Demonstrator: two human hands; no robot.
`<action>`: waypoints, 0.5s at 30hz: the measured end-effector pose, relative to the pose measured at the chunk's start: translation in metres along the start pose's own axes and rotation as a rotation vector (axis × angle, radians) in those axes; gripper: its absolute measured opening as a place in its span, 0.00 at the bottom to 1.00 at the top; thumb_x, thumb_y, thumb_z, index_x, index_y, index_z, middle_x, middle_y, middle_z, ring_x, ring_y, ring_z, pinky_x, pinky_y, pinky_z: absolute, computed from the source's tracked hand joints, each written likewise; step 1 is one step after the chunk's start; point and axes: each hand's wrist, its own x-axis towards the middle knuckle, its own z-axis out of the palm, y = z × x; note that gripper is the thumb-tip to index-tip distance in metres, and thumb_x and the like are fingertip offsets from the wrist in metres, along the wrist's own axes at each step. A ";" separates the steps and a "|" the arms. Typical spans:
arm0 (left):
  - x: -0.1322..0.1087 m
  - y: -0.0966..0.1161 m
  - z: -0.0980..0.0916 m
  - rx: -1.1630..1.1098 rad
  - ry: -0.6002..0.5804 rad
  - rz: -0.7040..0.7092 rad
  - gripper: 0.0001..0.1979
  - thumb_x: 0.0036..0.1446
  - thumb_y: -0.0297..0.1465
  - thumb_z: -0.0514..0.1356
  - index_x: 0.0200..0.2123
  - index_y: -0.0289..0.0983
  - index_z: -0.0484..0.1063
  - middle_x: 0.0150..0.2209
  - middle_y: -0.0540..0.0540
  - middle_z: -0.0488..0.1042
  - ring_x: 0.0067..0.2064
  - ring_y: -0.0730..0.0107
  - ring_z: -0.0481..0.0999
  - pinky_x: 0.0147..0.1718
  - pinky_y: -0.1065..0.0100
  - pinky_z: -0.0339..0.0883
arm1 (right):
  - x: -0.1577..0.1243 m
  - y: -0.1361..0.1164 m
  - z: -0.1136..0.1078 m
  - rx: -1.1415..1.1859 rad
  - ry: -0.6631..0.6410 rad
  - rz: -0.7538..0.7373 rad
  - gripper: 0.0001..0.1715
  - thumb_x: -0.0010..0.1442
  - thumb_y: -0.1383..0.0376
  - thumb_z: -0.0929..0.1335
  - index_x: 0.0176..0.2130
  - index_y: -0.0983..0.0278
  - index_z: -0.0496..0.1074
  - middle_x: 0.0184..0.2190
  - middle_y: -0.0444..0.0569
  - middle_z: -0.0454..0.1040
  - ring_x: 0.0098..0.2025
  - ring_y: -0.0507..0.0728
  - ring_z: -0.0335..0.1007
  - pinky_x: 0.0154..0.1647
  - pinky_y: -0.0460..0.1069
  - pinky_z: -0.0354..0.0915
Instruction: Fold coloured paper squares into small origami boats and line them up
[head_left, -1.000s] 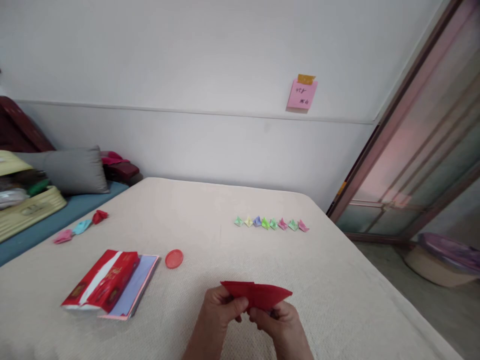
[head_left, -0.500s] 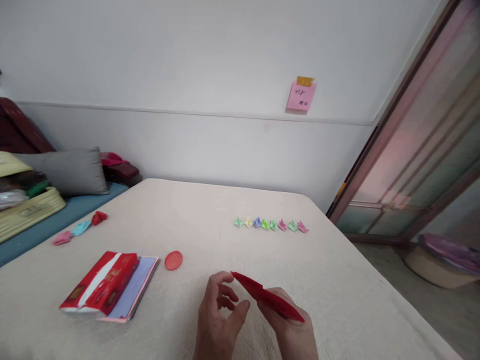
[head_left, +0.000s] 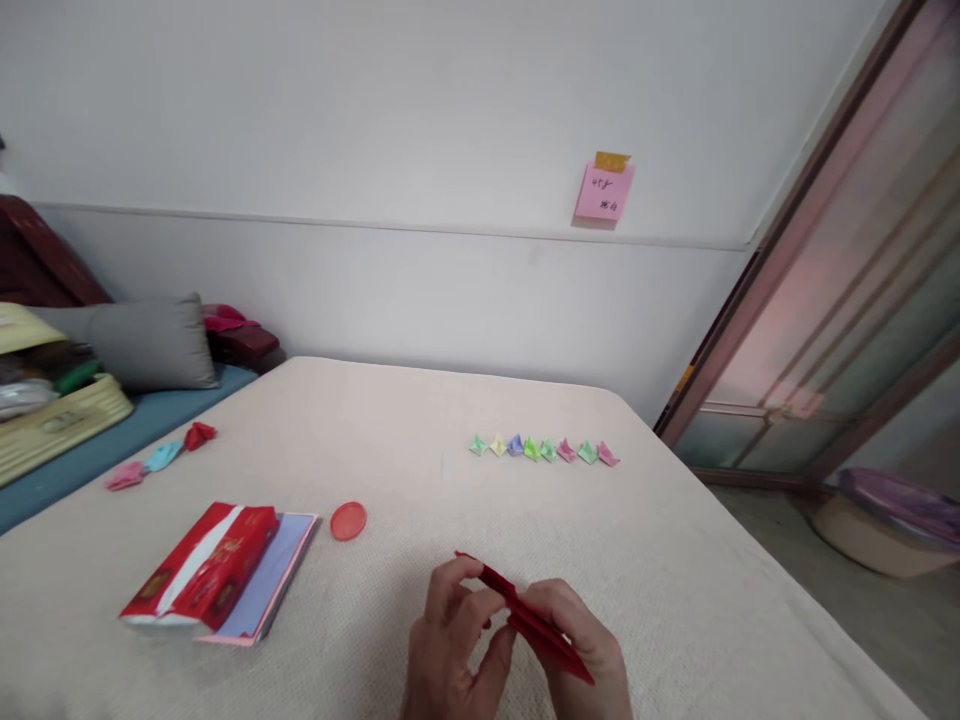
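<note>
The left hand point(head_left: 450, 640) has rejoined the right hand point(head_left: 589, 650), both pinching the red paper point(head_left: 534, 620) over the beige table point(head_left: 712, 600); wall point(head_left: 375, 150) at twelve o'clock.

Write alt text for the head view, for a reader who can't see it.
The left hand and right hand pinch a folded red paper between them, low in frame over a cream cloth surface. Behind lies a row of small coloured paper folds; to the left sit a red disc and red packets.
</note>
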 end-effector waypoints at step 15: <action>-0.003 -0.007 0.002 0.017 -0.110 -0.021 0.11 0.56 0.25 0.54 0.38 0.43 0.74 0.51 0.40 0.67 0.30 0.68 0.75 0.30 0.65 0.72 | -0.005 0.002 0.006 -0.165 0.162 -0.206 0.09 0.54 0.65 0.70 0.34 0.53 0.80 0.30 0.51 0.76 0.32 0.62 0.71 0.32 0.52 0.66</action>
